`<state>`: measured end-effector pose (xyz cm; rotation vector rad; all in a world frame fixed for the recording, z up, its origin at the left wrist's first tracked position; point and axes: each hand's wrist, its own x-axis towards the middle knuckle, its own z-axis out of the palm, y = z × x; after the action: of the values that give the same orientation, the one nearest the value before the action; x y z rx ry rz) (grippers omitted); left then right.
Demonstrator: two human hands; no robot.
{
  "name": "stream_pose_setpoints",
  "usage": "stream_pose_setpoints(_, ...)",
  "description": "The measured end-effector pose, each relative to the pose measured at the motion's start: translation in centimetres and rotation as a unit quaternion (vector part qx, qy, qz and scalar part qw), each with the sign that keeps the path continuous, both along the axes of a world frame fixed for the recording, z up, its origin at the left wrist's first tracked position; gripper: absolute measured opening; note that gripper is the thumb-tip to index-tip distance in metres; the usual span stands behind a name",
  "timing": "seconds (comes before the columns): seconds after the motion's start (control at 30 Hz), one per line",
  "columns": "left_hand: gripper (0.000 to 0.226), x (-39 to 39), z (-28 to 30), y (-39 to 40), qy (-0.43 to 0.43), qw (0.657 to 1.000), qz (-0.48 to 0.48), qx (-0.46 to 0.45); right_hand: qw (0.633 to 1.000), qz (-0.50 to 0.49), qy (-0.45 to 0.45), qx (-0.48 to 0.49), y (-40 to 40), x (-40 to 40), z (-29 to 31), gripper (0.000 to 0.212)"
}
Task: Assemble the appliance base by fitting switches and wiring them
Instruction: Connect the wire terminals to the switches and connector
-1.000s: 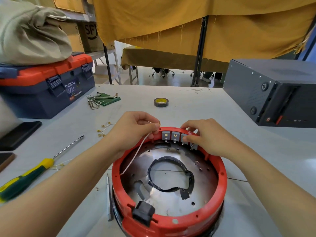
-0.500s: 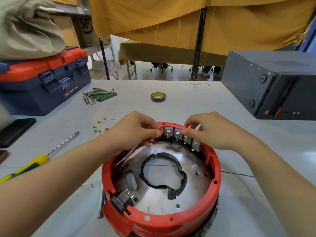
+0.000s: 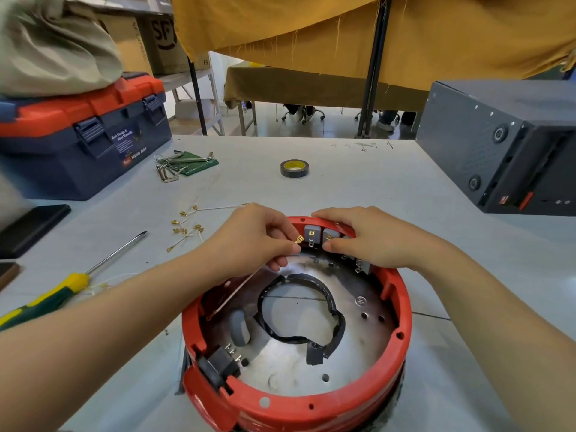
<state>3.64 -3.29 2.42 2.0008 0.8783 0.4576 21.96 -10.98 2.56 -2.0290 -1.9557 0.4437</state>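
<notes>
Appliance base [image 3: 296,410]: a round red ring around a metal plate, standing on the gray table [image 3: 358,188] directly in front of the person, open side up.
Switches [image 3: 312,234]: a row of gray blocks with brass tabs, set into the far inner wall of the ring; 2 show fully, the rest are partly hidden under the right hand.
Wire [image 3: 237,291]: a thin white lead with a brass connector at its upper end, running down and left across the inside of the ring.
Left hand [image 3: 249,238]: fingers curled, pinching the wire just behind the connector, whose tip is just beside the leftmost switch; contact cannot be told.
Right hand [image 3: 364,238]: fingers bent over the far rim, thumb pressing on the switches from inside.
Spare wires [image 3: 187,227]: loose on the table, left of the ring.
Screwdriver [image 3: 46,299]: yellow and green handle, lying near the left forearm.
Tape roll [image 3: 294,168]: flat, beyond the ring.
Toolbox [image 3: 81,135]: blue and orange, far left.
Dark box [image 3: 505,151]: far right.
</notes>
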Motion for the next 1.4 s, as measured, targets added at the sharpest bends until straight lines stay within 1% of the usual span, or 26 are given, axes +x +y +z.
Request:
stream_pose_setpoints(0.07,0.007,0.0,0.0,0.0,0.010,1.000,0.001,0.000,1.000,0.000,0.020,-0.024,0.0,0.3,0.2,0.059)
stream_pose_setpoints(0.1,0.007,0.0,0.0,0.0,0.018,1.000,0.000,0.000,0.999,-0.001,0.031,-0.031,0.0,0.4,0.3,0.059)
stream_pose_setpoints(0.17,0.008,0.0,0.1,-0.1,0.034,0.999,-0.004,0.000,0.998,-0.005,0.064,-0.025,0.1,0.5,0.4,0.051)
stream_pose_setpoints(0.3,0.007,0.5,0.4,-0.1,0.042,0.999,-0.005,0.017,0.988,-0.024,0.145,0.039,1.2,0.0,0.3,0.032)
stream_pose_setpoints(0.4,0.005,0.9,0.7,0.1,0.033,0.999,0.006,0.038,0.975,-0.028,0.212,0.062,2.1,-0.5,-0.1,0.026)
stream_pose_setpoints(0.47,0.006,1.0,0.7,0.0,0.029,0.999,0.017,0.037,0.969,-0.025,0.238,0.064,2.3,-0.6,-0.5,0.024)
stream_pose_setpoints(0.57,0.008,1.2,0.4,-0.2,0.020,0.999,0.026,0.003,0.968,-0.016,0.242,0.063,2.4,-0.4,-1.0,0.022)
stream_pose_setpoints(0.77,0.009,1.3,0.7,-0.1,-0.004,0.992,0.030,-0.120,0.969,-0.008,0.238,0.065,2.6,-0.2,-1.3,0.022)
stream_pose_setpoints(0.97,0.013,1.7,0.4,-0.6,0.004,0.985,0.042,-0.167,0.969,-0.008,0.239,0.064,2.7,-0.1,-1.4,0.023)
stream_pose_setpoints(1.2,0.008,1.9,0.5,-0.5,-0.028,0.948,0.074,-0.310,0.971,-0.006,0.233,0.061,2.6,-0.1,-1.3,0.024)
stream_pose_setpoints(1.3,0.008,1.9,0.3,-0.5,-0.032,0.937,0.076,-0.339,0.971,-0.004,0.233,0.061,2.6,-0.1,-1.3,0.024)
stream_pose_setpoints(1.4,0.009,2.0,0.2,-0.4,-0.045,0.933,0.081,-0.347,0.971,-0.005,0.233,0.059,2.6,-0.1,-1.3,0.024)
